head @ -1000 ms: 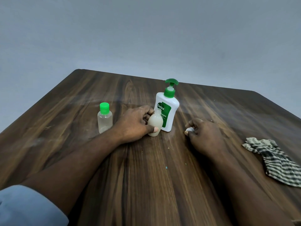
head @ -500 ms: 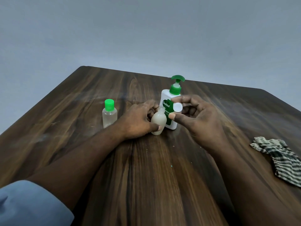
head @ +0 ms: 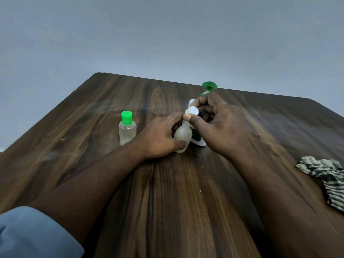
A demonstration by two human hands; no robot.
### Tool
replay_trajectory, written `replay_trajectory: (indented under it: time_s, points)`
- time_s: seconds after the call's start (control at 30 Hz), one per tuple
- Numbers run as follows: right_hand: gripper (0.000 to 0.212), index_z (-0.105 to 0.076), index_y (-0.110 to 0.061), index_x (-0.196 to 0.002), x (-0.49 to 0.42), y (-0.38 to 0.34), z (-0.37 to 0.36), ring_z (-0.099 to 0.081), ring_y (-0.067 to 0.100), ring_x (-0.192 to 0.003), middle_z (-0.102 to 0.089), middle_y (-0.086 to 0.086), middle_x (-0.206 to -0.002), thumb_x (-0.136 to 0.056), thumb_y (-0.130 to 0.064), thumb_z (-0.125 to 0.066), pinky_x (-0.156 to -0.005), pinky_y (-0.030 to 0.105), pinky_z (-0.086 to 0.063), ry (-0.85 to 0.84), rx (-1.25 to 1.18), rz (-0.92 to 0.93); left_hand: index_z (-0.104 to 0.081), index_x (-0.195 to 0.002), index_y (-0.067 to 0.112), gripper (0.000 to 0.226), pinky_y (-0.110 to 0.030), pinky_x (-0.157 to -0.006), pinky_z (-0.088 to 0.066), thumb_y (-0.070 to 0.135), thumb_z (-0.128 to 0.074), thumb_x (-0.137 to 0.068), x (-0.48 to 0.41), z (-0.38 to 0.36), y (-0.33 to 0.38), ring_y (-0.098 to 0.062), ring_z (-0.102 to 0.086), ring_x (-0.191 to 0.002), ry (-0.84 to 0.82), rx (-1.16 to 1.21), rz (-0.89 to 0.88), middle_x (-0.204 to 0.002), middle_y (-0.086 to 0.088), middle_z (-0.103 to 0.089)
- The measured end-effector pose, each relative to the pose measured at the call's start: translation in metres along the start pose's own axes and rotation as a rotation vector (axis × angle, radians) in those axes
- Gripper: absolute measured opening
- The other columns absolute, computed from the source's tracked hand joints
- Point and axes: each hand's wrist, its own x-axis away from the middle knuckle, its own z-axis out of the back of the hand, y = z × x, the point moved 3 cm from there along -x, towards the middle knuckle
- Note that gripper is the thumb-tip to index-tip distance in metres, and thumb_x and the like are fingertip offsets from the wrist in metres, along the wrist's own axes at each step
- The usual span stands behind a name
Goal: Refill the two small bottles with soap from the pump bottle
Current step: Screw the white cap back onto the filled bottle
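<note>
There is just one camera. It sits on the person's head, up high, and looks forward and down. The tabletop (head: 167, 202) fills the lower half of the picture, and both of its far corners fit in because the lens is wide. Above it is a plain grey wall (head: 167, 34). The camera is close. The left arm (head: 89, 183) comes in big from the bottom left corner and the right arm (head: 279, 192) from the bottom right. The pump bottle (head: 209, 85) stands near the middle. The right edge cuts off a checked cloth (head: 325, 175).
</note>
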Motion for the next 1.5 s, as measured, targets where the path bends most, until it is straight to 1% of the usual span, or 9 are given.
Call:
replay_trajectory:
  time_s: [0.23, 0.4, 0.57, 0.67, 0.83, 0.97, 1.17, 1.37, 1.5]
  points:
    - [0.012, -0.077, -0.030, -0.108, 0.001, 0.010, -0.013, -0.061, -0.014, -0.072, -0.064, -0.024, -0.075, -0.096, -0.030, -0.075, -0.064, 0.003, -0.041, 0.021, 0.023, 0.055, -0.059, -0.119, 0.031, 0.049, -0.029, -0.070, -0.053, 0.029, -0.081, -0.075, -0.001, 0.000, -0.003, -0.003, -0.063, -0.081, 0.009, 0.039, -0.001, -0.093, 0.012, -0.066]
    - [0.020, -0.077, -0.031, -0.113, 0.004, 0.029, -0.026, -0.072, 0.005, -0.086, -0.076, -0.017, -0.094, -0.093, -0.031, -0.075, -0.076, 0.028, -0.060, 0.074, -0.120, 0.065, -0.051, -0.108, 0.046, 0.049, -0.022, -0.068, -0.050, 0.027, -0.082, -0.076, -0.002, 0.002, -0.002, -0.002, -0.064, -0.079, 0.001, 0.049, -0.023, -0.090, 0.014, -0.066]
    - [0.022, -0.075, -0.028, -0.111, 0.008, 0.032, -0.026, -0.071, 0.007, -0.079, -0.076, -0.013, -0.094, -0.089, -0.029, -0.079, -0.069, 0.022, -0.055, 0.110, -0.113, 0.123, -0.058, -0.107, 0.040, 0.042, -0.025, -0.068, -0.050, 0.029, -0.082, -0.075, -0.003, -0.001, -0.006, -0.003, -0.065, -0.079, 0.011, 0.073, -0.022, -0.090, 0.015, -0.067]
    - [0.022, -0.076, -0.026, -0.109, 0.010, 0.036, -0.028, -0.066, 0.007, -0.071, -0.075, -0.012, -0.091, -0.089, -0.030, -0.082, -0.063, 0.018, -0.050, 0.134, -0.106, 0.121, -0.065, -0.111, 0.032, 0.041, -0.037, -0.071, -0.056, 0.035, -0.080, -0.073, -0.004, -0.003, -0.010, -0.006, -0.066, -0.079, 0.003, 0.081, -0.020, -0.092, 0.012, -0.070]
    - [0.030, -0.075, -0.024, -0.119, 0.013, 0.039, -0.033, -0.066, 0.012, -0.067, -0.076, -0.014, -0.103, -0.089, -0.022, -0.081, -0.064, 0.022, -0.053, 0.128, -0.125, 0.171, -0.067, -0.106, 0.032, 0.038, -0.034, -0.069, -0.056, 0.043, -0.074, -0.071, -0.004, -0.004, -0.012, -0.005, -0.066, -0.078, -0.004, 0.092, -0.028, -0.090, 0.012, -0.070]
    - [0.025, -0.076, -0.016, -0.118, 0.014, 0.038, -0.036, -0.072, 0.005, -0.082, -0.077, -0.010, -0.113, -0.093, -0.012, -0.073, -0.074, 0.025, -0.058, 0.122, -0.265, 0.173, -0.068, -0.110, 0.028, 0.039, -0.031, -0.069, -0.055, 0.038, -0.081, -0.075, -0.005, -0.005, -0.014, -0.004, -0.066, -0.078, 0.001, 0.062, -0.015, -0.091, 0.013, -0.070]
    - [0.018, -0.075, -0.021, -0.105, 0.013, 0.044, -0.037, -0.061, 0.016, -0.058, -0.076, -0.005, -0.089, -0.088, -0.021, -0.082, -0.056, 0.043, -0.056, 0.180, -0.261, 0.083, -0.066, -0.119, 0.032, 0.048, -0.036, -0.072, -0.057, 0.040, -0.076, -0.072, -0.005, -0.006, -0.015, -0.005, -0.066, -0.079, 0.002, 0.065, -0.019, -0.094, 0.013, -0.071]
    - [0.012, -0.068, -0.015, -0.102, 0.015, 0.041, -0.038, -0.071, 0.033, -0.078, -0.076, -0.012, -0.120, -0.092, -0.009, -0.074, -0.065, 0.052, -0.059, 0.122, -0.371, 0.096, -0.069, -0.113, 0.031, 0.039, -0.035, -0.072, -0.056, 0.037, -0.078, -0.076, -0.004, -0.006, -0.014, -0.005, -0.067, -0.081, -0.003, 0.070, -0.021, -0.095, 0.012, -0.072]
    - [0.010, -0.071, -0.018, -0.097, 0.013, 0.044, -0.040, -0.067, 0.035, -0.069, -0.078, -0.012, -0.114, -0.091, -0.016, -0.078, -0.063, 0.054, -0.058, 0.154, -0.379, 0.062, -0.070, -0.111, 0.029, 0.038, -0.036, -0.072, -0.056, 0.039, -0.076, -0.075, -0.003, -0.006, -0.013, -0.005, -0.066, -0.081, 0.008, 0.065, -0.024, -0.094, 0.011, -0.072]
